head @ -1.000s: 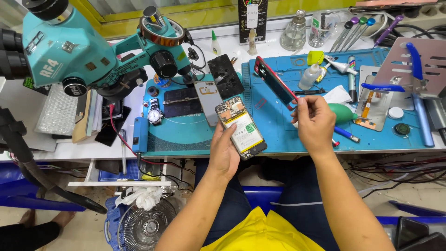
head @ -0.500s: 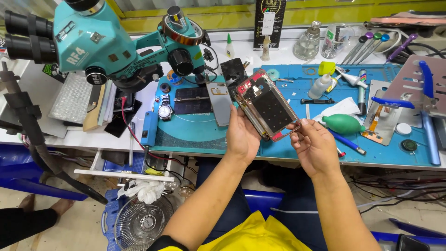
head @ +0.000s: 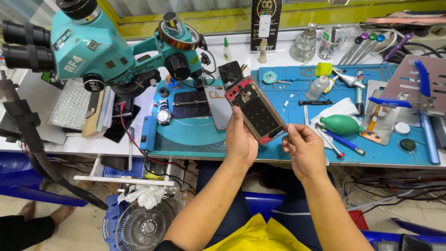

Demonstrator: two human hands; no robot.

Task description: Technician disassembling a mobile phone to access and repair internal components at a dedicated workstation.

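- The left hand (head: 240,142) is wrapped around the left edge of a flat, opened phone body with a red frame and a dark inside (head: 256,110). The thumb is on top and the fingers are curled behind it.
- The right hand (head: 303,148) pinches the lower right corner of the phone body with its thumb and fingertips. Both hands are closed on it.
- The phone body is up in the air, tilted, just above the front part of the blue rubber work mat (head: 297,139) on the white bench.
- A grey flat phone back panel (head: 218,106) lies on the mat just beside the left hand.
- A dark rectangle plate (head: 190,104) lies left of that panel, with a small round wristwatch (head: 163,115) next to it.
- A big teal microscope with black eyepieces (head: 88,44) stands over the left side of the bench.
- A green rubber air-blower bulb (head: 341,124) lies on the mat, to the right of the right hand.
- A small white squeeze bottle (head: 318,87) stands farther back on the mat.
- Blue-handled pliers (head: 391,102) lie far to the right.
- A round grey fan (head: 145,227) sits on the floor under the bench.
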